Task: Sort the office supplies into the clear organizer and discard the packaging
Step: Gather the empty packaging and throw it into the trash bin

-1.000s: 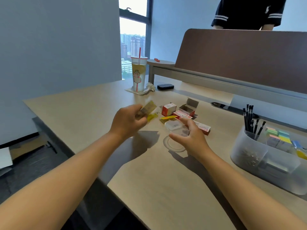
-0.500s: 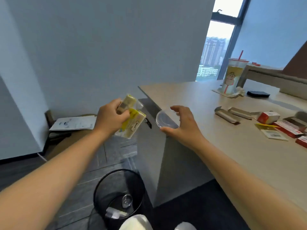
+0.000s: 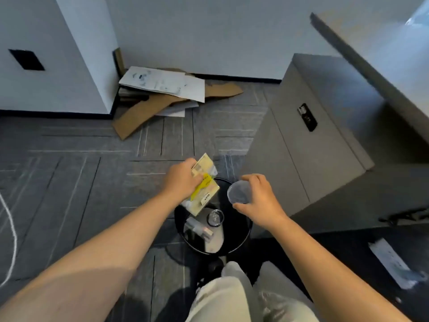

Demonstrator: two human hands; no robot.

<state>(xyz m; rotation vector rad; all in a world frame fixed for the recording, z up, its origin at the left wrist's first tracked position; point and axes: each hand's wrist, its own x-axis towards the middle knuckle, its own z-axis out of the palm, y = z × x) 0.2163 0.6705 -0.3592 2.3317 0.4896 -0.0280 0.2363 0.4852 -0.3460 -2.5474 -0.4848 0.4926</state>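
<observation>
Above the black bin (image 3: 241, 242), both hands (image 3: 180, 181) (image 3: 261, 201) grip packaging (image 3: 205, 194).

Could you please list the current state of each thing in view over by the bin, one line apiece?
Left hand: grips the yellow packaging, held over the bin.
Right hand: pinches the clear round lid by its edge, tilted above the bin.
Black bin: upright, open, partly filled with discarded wrappers and a small clear cup.
Cardboard pile: flattened, lying on the floor against the wall.
Grey cabinet: closed.
</observation>
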